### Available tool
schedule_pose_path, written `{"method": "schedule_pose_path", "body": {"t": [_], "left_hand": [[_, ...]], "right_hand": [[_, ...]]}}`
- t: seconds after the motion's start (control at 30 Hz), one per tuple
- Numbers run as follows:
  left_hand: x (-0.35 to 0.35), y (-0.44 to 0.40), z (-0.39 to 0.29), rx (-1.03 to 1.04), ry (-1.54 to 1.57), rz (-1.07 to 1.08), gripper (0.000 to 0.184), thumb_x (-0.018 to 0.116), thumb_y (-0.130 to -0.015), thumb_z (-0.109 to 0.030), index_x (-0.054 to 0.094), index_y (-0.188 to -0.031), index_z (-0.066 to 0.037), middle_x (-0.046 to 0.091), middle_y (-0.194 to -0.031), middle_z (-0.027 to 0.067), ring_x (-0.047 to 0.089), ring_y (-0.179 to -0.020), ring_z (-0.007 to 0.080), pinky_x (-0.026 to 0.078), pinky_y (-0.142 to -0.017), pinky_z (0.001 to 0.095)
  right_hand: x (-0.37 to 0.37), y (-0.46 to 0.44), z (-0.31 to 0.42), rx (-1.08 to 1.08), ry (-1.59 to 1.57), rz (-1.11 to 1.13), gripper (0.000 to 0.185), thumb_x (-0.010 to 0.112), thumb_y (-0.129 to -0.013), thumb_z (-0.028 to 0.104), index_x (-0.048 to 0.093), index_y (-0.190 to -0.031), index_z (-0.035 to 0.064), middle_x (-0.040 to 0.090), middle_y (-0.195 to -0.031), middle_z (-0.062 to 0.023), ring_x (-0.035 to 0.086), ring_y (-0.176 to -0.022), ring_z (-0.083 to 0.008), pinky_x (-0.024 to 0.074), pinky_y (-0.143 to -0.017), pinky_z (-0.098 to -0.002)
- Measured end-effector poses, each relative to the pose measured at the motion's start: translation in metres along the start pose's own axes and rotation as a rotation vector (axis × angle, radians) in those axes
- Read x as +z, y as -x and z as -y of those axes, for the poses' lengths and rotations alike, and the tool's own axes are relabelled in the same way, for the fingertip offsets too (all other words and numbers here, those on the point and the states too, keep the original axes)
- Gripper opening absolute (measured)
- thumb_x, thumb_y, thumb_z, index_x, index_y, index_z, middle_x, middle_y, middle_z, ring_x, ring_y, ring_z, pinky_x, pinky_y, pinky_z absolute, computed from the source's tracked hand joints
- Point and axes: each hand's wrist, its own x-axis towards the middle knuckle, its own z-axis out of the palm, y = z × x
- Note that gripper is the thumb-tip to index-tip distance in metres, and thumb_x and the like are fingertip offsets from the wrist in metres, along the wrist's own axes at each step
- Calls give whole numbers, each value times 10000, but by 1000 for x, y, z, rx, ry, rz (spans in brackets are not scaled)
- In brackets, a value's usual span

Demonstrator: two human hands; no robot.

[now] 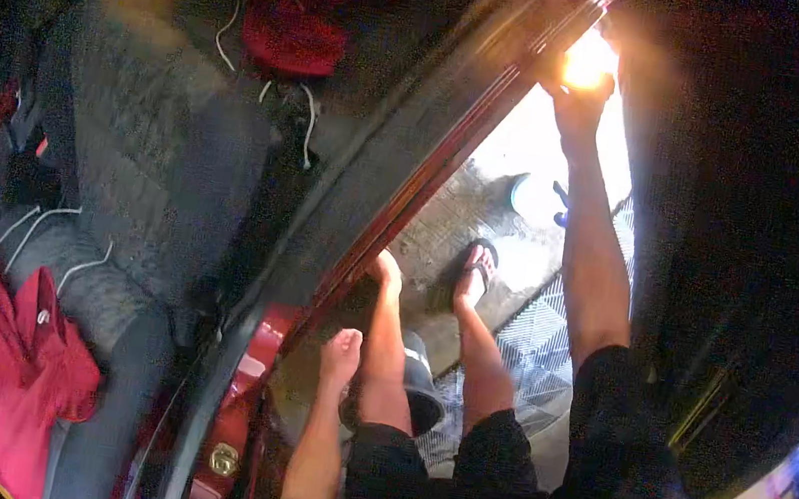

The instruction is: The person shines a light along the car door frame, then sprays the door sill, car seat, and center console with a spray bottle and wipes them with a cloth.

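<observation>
My right hand (579, 110) is raised at the upper right, its fingers closed around a glowing light (588, 67). Glare hides the light's shape and part of the fingers. Lower down, near the red door frame (272, 334), my left hand (342, 355) has its fingers curled in, and nothing shows in it. A dark bucket (417, 383) stands on the ground beside my legs, right of my left hand.
Left of the frame are dark seats (170, 149) with red cloth (13, 350) and pale cords. A sandalled foot (477, 275) stands on concrete (433, 224), beside patterned grey matting (534, 338). A round pale object (532, 198) lies beyond the foot.
</observation>
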Motion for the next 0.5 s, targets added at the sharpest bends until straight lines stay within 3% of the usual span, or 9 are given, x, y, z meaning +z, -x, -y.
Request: {"method": "schedule_pose_path", "body": {"t": [0.13,0.17,0.23,0.4,0.47,0.5], "left_hand": [[13,-2,23,-17,61,10,339,533,-933,-327,665,-1045,-36,707,-972,149,687,-922,263,525,-815,361],[15,-2,25,-39,55,7,344,531,-932,-333,665,-1045,-38,707,-973,151,687,-925,263,526,-816,361],[17,-13,18,-68,49,-3,354,525,-930,-345,667,-1046,-41,706,-976,157,687,-931,264,526,-817,362],[16,-15,-15,-50,83,-1,376,520,-926,-367,671,-1037,-41,704,-987,163,687,-936,269,527,-817,370],[21,-4,-30,7,39,69,385,523,-920,-370,674,-1030,-32,702,-996,170,684,-943,280,529,-817,376],[31,-12,-20,-11,40,118,198,573,-911,-216,657,-989,-54,694,-916,75,648,-828,205,518,-752,327]], "right_hand": [[1,-1,-17,291,-321,275,527,857,-666,272,614,-1084,64,567,-1143,-134,496,-1089,-294,410,-949,-390],[0,3,-15,0,-164,126,364,827,-696,202,637,-972,58,598,-955,-74,533,-906,-235,429,-823,-369],[6,-8,-18,-305,-3,-54,206,796,-726,132,661,-859,52,629,-767,-15,570,-722,-176,448,-697,-348],[-2,0,-27,-138,45,202,227,771,-773,148,640,-930,50,632,-861,-40,575,-795,-179,462,-739,-319],[-21,12,-33,-54,-125,254,264,742,-804,153,607,-1010,58,632,-931,-55,589,-847,-190,477,-761,-329],[-25,20,-34,24,-277,299,284,727,-820,156,590,-1050,62,632,-965,-62,596,-873,-195,484,-772,-334]]}}
